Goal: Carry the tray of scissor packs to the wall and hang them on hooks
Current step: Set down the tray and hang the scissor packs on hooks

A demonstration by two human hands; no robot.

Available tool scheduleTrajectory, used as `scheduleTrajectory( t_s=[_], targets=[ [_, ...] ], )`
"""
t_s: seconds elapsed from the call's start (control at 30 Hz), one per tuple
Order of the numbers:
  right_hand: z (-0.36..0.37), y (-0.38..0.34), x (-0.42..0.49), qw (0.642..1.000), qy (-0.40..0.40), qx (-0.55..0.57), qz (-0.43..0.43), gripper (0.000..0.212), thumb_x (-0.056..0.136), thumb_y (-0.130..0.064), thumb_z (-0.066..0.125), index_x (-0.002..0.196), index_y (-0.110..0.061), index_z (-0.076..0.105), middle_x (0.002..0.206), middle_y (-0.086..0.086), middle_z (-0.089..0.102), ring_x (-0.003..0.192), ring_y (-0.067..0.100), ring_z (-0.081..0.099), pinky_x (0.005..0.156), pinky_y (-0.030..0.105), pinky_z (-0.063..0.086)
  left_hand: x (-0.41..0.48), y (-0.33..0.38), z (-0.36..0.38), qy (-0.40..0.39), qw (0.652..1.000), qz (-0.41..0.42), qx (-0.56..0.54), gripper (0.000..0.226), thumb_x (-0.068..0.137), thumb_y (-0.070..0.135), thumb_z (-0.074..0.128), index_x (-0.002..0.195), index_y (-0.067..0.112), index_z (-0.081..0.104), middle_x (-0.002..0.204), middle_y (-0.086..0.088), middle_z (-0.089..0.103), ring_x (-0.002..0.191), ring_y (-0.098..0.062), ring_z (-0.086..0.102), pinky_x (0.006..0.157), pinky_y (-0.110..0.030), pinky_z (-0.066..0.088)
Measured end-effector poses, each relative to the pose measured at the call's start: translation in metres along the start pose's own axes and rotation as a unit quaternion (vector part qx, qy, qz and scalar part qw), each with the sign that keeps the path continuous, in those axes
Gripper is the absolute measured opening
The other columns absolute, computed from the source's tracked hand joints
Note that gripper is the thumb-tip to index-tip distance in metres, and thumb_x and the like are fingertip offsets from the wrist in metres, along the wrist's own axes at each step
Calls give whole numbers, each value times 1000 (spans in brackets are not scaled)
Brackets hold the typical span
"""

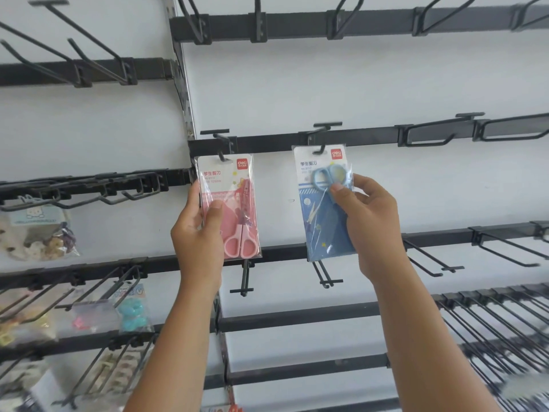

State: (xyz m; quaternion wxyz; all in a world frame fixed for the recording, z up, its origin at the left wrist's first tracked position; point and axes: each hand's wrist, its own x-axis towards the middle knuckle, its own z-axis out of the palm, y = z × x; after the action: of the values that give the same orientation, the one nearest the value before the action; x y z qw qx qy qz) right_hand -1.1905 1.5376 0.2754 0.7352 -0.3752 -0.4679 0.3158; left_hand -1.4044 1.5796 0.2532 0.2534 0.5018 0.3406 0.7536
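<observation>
Presently the hanging step is judged in hand: the left hand [197,242] is clamped, thumb over fingers, on the pink pack [228,203], the right hand [368,221] likewise pinches the blue pack [325,200], both packs threaded on hooks [320,144], so release is called for next.

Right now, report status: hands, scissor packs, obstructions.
Left hand gripping pink pack, right hand gripping blue pack. Both packs' hang holes at adjacent hooks, pink's hook. Nothing blocking.

A shop: wall rails [297,22] of display hooks [221,144], packaged goods [130,313].
</observation>
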Motion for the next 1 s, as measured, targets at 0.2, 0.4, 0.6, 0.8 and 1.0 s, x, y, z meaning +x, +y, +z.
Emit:
scheduleTrajectory(
  t_s=[0.2, 0.4, 0.6, 0.8, 1.0],
  targets=[
    [2, 9, 3, 998, -16, -64, 23, 8, 99, -32, 62, 106, -27, 64, 88, 0, 79, 73, 11, 74, 68, 33, 60, -1, 5, -1, -11, 1000, -1, 29, 43, 98, 12, 55, 137, 28, 61, 120, 8, 73, 111, -12, 69, 97, -32, 54],
    [3, 13, -2, 995, -10, -98, 7, 34, 98, -32, 61, 132, -25, 55, 121, -1, 68, 98, 13, 72, 67, 24, 53, -4, 9, -8, -46, 993, -22, 108, 32, 101, 18, 50, 122, 35, 67, 97, 17, 76, 87, -5, 69, 77, -19, 53],
    [-6, 15, -20, 983, 19, -179, -35, 46, 99, -33, 57, 143, -29, 46, 138, -13, 50, 125, 16, 53, 71, 17, 42, -22, 15, -22, -39, 979, -30, 197, 36, 98, 23, 50, 102, 55, 65, 85, 27, 73, 80, -12, 68, 74, -30, 53],
    [-2, 11, -48, 978, -23, -202, -43, 34, 99, -33, 55, 132, -34, 54, 121, -10, 61, 105, 8, 59, 62, 8, 42, -47, 24, -38, -38, 964, -15, 262, 27, 97, 38, 51, 118, 32, 67, 97, -11, 74, 85, -31, 66, 68, -29, 47],
    [8, 17, -86, 976, -69, -205, -30, 31, 100, -30, 56, 131, -33, 55, 97, -13, 61, 69, -11, 56, 58, 4, 42, -78, 33, -57, -14, 965, -49, 257, 18, 96, 38, 59, 113, 36, 65, 114, 17, 66, 111, -12, 62, 94, -27, 45]
  ],
)
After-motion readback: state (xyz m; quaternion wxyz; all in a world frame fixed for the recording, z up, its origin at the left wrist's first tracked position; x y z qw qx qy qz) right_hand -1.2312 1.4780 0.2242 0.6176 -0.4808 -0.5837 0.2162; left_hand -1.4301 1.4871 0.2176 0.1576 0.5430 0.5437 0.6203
